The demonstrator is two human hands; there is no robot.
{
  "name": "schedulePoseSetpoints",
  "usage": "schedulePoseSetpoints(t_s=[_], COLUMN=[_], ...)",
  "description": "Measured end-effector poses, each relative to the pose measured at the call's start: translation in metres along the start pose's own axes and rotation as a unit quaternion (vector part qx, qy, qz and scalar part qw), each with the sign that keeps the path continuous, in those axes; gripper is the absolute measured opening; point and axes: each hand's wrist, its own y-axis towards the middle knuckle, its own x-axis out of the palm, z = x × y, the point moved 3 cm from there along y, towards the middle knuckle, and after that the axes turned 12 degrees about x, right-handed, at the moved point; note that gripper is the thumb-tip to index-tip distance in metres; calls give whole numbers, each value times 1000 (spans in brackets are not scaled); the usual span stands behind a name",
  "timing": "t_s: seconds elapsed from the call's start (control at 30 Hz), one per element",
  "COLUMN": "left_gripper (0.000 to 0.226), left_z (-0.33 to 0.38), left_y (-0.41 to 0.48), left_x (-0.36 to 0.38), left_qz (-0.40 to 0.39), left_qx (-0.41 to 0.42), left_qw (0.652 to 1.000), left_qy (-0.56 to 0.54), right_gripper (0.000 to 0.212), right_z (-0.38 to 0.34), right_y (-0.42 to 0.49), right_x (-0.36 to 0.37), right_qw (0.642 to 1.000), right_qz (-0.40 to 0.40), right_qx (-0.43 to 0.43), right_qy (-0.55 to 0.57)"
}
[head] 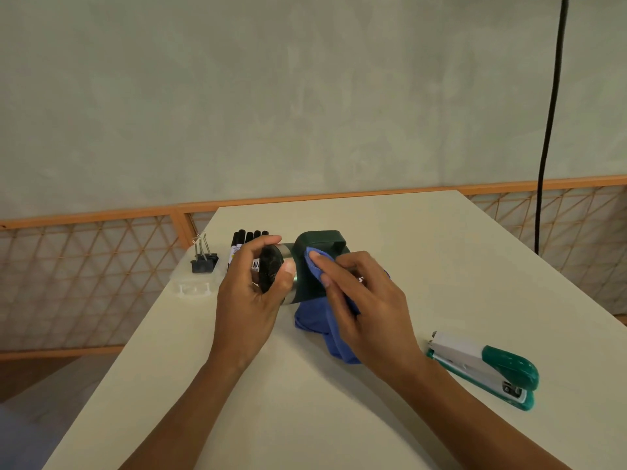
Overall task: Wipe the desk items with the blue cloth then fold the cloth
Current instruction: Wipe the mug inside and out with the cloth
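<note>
A dark green mug with a steel body and black base lies on its side above the white desk. My left hand grips its base end, thumb and fingers curled around the black bottom. My right hand holds the blue cloth, pressing a fold of it against the mug's green handle side with the fingers. The rest of the cloth hangs down under my right palm onto the desk.
Several black markers lie behind the mug. Black binder clips sit on a clear plastic box at the desk's left edge. A green and white stapler lies at the right. A black cable hangs at the right.
</note>
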Motion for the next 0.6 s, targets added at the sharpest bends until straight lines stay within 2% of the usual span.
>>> schedulePoseSetpoints(t_s=[0.17, 0.37, 0.5, 0.6], left_gripper=[51, 57, 56, 56], left_z=[0, 1, 1, 3], left_y=[-1, 0, 0, 0], left_x=[-2, -4, -5, -7], left_qz=[-35, -56, -64, -59], left_qx=[59, 96, 118, 135], left_qw=[995, 987, 984, 982], left_qy=[71, 115, 119, 122], right_gripper=[42, 37, 39, 37], right_z=[0, -3, 4, 9], right_y=[5, 11, 11, 12], right_x=[-9, -20, -12, -10], right_qw=[999, 995, 1000, 997], right_qz=[33, 90, 7, -41], right_qx=[22, 21, 18, 58], right_qy=[1, 21, -8, -23])
